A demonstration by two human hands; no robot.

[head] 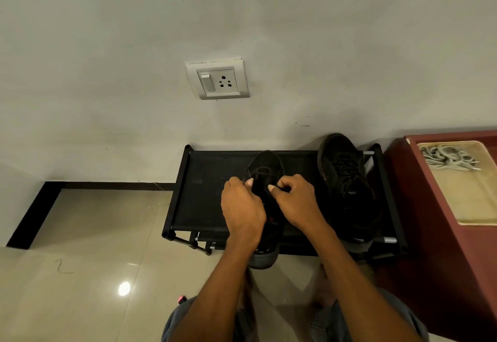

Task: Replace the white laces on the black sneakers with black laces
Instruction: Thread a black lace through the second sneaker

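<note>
A black sneaker (266,164) lies on the black shoe rack (204,180), toe toward the wall. My left hand (242,207) and my right hand (295,201) sit over its middle, fingers curled, each pinching a black lace at the eyelets. The lace itself is hard to make out against the black shoe. A second black sneaker (347,185) with black laces lies on the right of the rack. White laces (449,158) lie in a cream tray (468,201) at the right.
The tray sits on a dark red cabinet (430,234) beside the rack. A wall socket (219,80) is on the grey wall behind. Glossy beige floor tiles (94,234) spread to the left. My knees show at the bottom.
</note>
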